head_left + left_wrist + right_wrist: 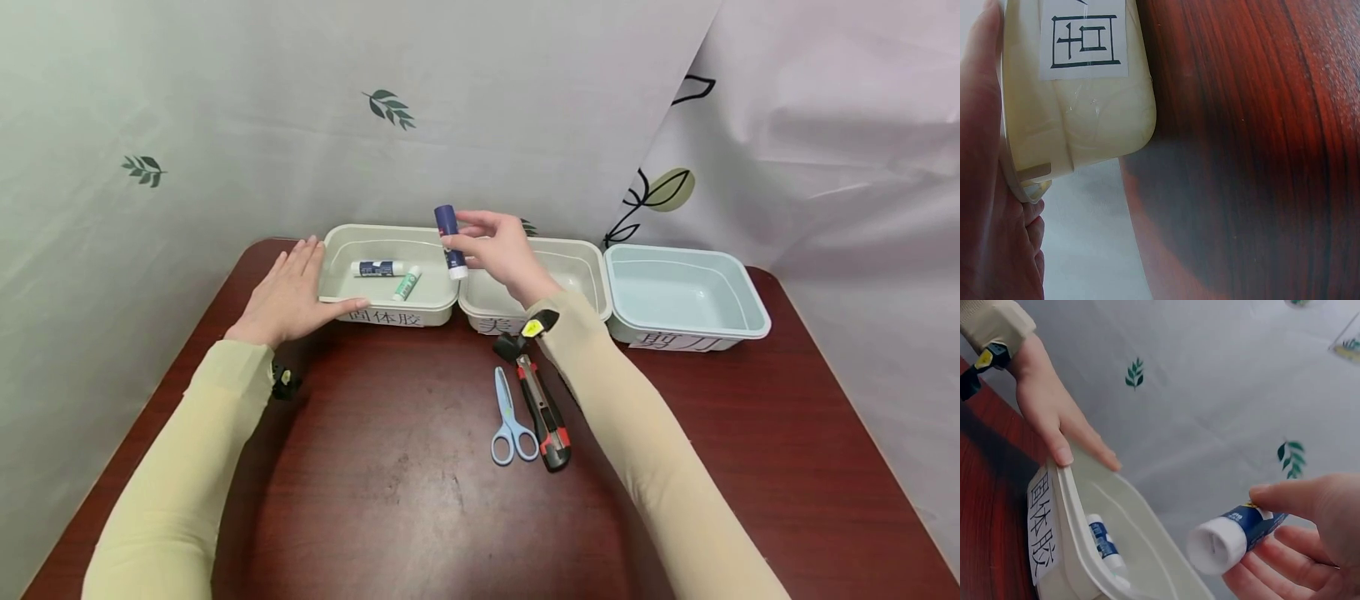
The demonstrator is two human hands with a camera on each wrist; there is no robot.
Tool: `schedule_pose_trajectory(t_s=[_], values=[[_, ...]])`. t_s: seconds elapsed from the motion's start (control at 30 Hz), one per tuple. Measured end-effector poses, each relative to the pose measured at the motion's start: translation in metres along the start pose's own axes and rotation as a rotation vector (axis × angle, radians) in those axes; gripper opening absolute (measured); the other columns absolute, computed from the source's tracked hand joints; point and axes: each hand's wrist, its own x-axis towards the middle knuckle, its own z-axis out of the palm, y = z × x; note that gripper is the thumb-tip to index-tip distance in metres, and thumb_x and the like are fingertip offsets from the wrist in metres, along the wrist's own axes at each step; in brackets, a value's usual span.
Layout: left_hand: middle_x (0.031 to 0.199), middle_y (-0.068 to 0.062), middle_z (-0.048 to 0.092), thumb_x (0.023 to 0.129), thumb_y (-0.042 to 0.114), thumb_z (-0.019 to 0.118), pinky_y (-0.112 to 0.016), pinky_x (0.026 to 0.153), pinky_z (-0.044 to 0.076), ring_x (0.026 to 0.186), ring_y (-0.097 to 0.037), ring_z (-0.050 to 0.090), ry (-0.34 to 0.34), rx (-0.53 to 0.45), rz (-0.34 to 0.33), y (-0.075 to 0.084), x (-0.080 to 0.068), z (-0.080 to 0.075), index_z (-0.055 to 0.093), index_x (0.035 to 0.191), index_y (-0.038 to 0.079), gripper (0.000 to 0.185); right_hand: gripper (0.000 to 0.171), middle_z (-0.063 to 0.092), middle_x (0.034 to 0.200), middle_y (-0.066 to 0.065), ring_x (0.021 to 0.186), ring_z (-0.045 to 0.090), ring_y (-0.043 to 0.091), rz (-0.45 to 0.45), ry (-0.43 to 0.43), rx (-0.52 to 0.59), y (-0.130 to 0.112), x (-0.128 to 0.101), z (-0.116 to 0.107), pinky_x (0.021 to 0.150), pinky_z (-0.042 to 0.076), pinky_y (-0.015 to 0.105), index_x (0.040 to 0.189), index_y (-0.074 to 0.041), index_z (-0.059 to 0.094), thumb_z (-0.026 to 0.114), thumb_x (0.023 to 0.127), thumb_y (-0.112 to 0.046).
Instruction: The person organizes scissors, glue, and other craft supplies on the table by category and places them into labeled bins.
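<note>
From the head view the right hand (498,254) pinches a blue glue stick (450,242) above the bin labelled 固体胶 (386,310), the flat, open left hand (288,292) against it; the left wrist view shows 固 (1084,40); the right wrist view repeats 固体胶 (1041,534).

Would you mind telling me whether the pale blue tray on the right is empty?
Empty: in the head view the pale blue tray shows only its bare floor, while the scissors lie on the table.

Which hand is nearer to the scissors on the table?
Right. The right hand holds a glue stick above the bins, straight behind the scissors. The left hand rests on the left bin, farther off.
</note>
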Motion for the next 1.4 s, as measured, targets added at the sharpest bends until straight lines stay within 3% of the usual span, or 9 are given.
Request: schedule_pose_trajectory(t_s=[0.33,0.7,0.9,1.23,1.4], values=[[0.165,-0.029,0.007,0.086,0.081,0.052,-0.050,0.124,0.000,0.153,-0.041,0.005,-0.006,-0.006,-0.001,0.000,0.000,0.000,0.007,0.159,-0.009,0.124,0.053,0.071,0.112,0.018,0.090,0.074,0.028,0.124,0.092,0.011,0.017,0.021,0.018,0.074,0.062,0.031,0.138,0.002,0.059,0.079,0.090,-0.008],[0.165,-0.029,0.008,0.086,0.081,0.053,-0.051,0.124,0.002,0.153,-0.040,0.005,-0.001,-0.008,-0.004,0.001,0.001,-0.002,0.008,0.159,-0.009,0.124,0.046,0.069,0.117,0.017,0.100,0.071,0.033,0.098,0.108,-0.084,0.021,0.018,0.029,0.075,0.061,0.027,0.133,0.000,0.064,0.079,0.092,-0.016],[0.165,-0.030,0.008,0.086,0.080,0.054,-0.052,0.123,0.002,0.153,-0.041,0.006,0.005,-0.006,0.005,0.000,0.001,0.000,0.008,0.159,-0.010,0.124,0.045,0.070,0.115,0.015,0.094,0.072,0.024,0.071,0.095,-0.087,0.018,0.012,0.022,0.081,0.061,0.033,0.131,-0.001,0.066,0.078,0.093,-0.021],[0.165,-0.030,0.007,0.087,0.079,0.054,-0.046,0.123,-0.005,0.153,-0.040,0.003,-0.001,-0.012,0.009,0.001,0.001,0.000,0.007,0.158,-0.010,0.123,0.043,0.074,0.109,0.010,0.091,0.073,0.021,0.010,0.092,-0.089,0.005,0.002,0.006,0.082,0.060,0.029,0.127,0.000,0.069,0.078,0.093,-0.024],[0.165,-0.030,0.007,0.087,0.080,0.053,-0.047,0.123,-0.004,0.153,-0.040,0.002,-0.004,-0.010,0.006,0.001,0.001,0.000,0.007,0.158,-0.010,0.124,0.042,0.074,0.111,0.009,0.102,0.071,0.030,-0.021,0.080,-0.083,-0.002,-0.006,-0.002,0.083,0.059,0.029,0.126,-0.001,0.070,0.079,0.092,-0.025]])
